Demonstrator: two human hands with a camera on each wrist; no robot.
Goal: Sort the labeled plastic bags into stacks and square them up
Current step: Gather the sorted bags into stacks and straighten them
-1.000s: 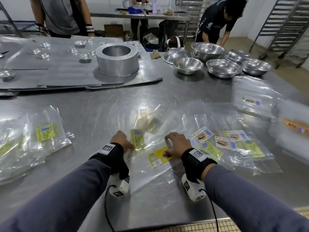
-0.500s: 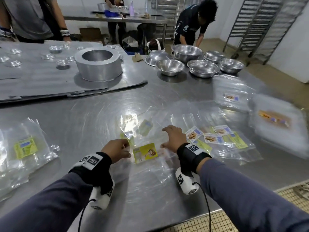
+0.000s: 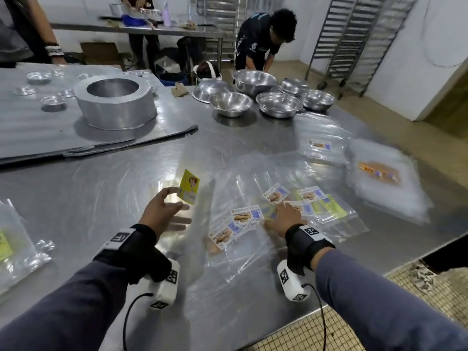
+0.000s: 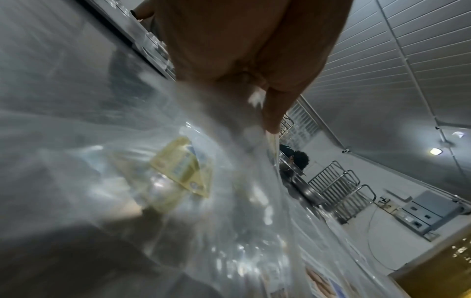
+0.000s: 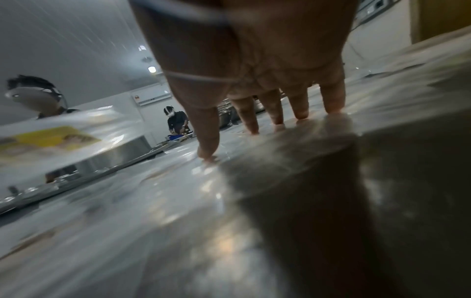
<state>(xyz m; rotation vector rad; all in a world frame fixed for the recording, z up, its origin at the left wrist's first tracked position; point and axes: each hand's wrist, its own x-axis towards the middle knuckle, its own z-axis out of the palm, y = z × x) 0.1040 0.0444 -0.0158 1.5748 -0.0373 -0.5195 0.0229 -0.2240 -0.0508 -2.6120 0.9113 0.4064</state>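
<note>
table: steel, all bags lie on it
loose pile: white/green-labelled bags, fanned, under right hand
right hand: fingers straight, pressing the pile flat, grips nothing
yellow-label bag: lifted, tilted, long axis toward me, left of pile
left hand: nearer, fingers pinch that bag
judgement: yellow stack lies far left of pile

Clear plastic bags: yellow-labelled bag lifted and tilted above the steel table, white-and-blue-labelled bags fanned, overlapping, flat at centre right, two squared stacks beyond, yellow-labelled pile far left.
</note>
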